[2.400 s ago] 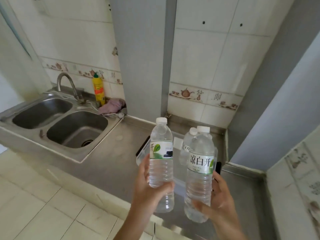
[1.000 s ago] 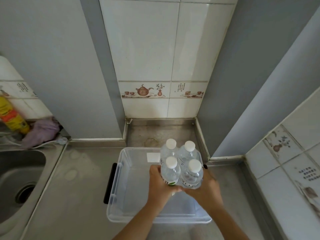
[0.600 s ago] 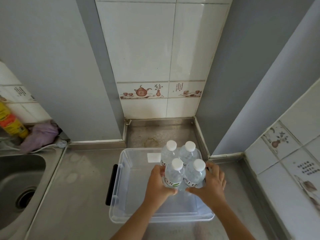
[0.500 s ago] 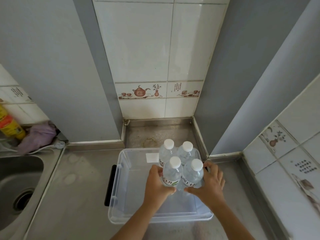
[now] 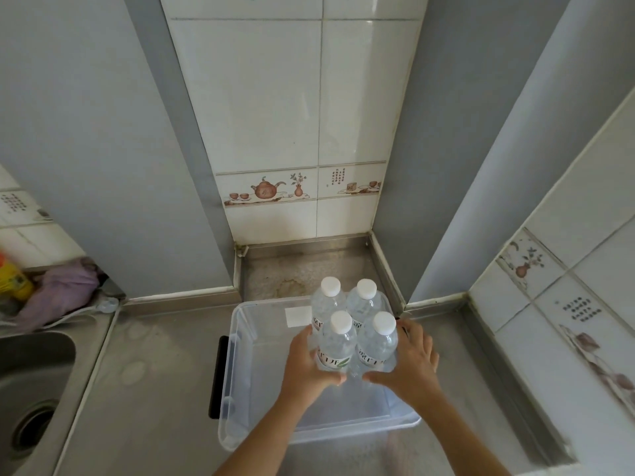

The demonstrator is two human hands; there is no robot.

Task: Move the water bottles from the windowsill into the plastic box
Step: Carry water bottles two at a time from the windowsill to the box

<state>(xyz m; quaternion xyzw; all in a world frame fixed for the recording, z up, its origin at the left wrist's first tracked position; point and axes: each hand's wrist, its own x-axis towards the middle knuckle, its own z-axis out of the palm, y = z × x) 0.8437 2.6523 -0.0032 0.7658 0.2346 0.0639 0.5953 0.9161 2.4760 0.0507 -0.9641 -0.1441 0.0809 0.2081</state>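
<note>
At the far left, well away from the box (image 5: 237, 389), we see a yellow bottle (image 5: 12, 278) and a purple cloth (image 5: 58, 293) on the ledge behind the sink (image 5: 31, 389). The sink is sunk into the steel desk (image 5: 144, 389), and the box stands on that desk to the right of it. The box is clear plastic with a black handle (image 5: 215, 376) on its left wall.

Our left hand (image 5: 309, 365) reaches into the box from its near side, fingers curled around the left flank of the near-left bottle (image 5: 336, 341). Four bottles stand upright in the box's far-right part, packed in a tight square and touching one another: the far-left bottle (image 5: 326, 300), the far-right bottle (image 5: 365, 300), the near-left one and the near-right bottle (image 5: 379, 338). All have white caps and white labels. The left half of the box holds nothing but a white sticker (image 5: 298, 317) on its far wall.

Our right hand (image 5: 412, 362) lies against the near-right bottle from the box's right side, fingers spread wide and thumb reaching under the bottle's front. We cannot tell whether it grips or merely rests there.

Right of the box, the desk runs to a tiled wall (image 5: 567, 304).
</note>
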